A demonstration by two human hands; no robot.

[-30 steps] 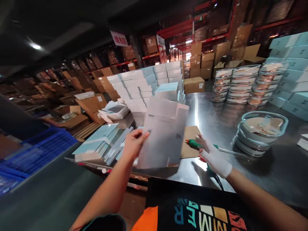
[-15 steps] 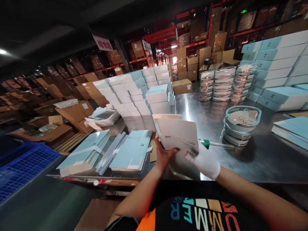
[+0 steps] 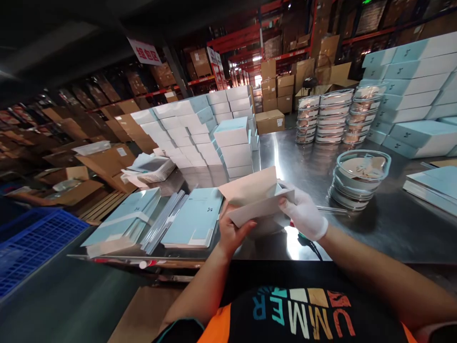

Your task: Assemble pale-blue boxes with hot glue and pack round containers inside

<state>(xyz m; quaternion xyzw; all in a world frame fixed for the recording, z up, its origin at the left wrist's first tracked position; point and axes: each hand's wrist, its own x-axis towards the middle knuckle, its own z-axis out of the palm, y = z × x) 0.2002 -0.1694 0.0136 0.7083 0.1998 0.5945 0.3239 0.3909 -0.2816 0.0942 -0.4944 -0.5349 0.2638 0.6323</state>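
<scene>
Both my hands hold a folded paper piece (image 3: 262, 209), white outside and cream inside, above the metal table. My left hand (image 3: 233, 231) is bare and grips its lower left edge, thumb on the near side. A white glove covers my right hand (image 3: 305, 212), which is closed on the right end, thumb in front. The cream flap stands raised behind the white front panel. Whether anything lies between the two is hidden. Below my right hand, a green object (image 3: 305, 238) with a black cord is partly covered; a thin rod (image 3: 332, 209) shows beyond the glove.
Light-blue booklets (image 3: 194, 216) and clear plastic strips (image 3: 162, 221) lie at left. A stack of clear oval containers (image 3: 359, 181) stands at right, with more behind. Blue-and-white boxes (image 3: 232, 143) are piled at the back and right. A blue crate (image 3: 43, 247) is at far left.
The paper piece has tipped from nearly upright to flatter, and its cream flap has opened away from the white panel. My right hand has moved up along its right end.
</scene>
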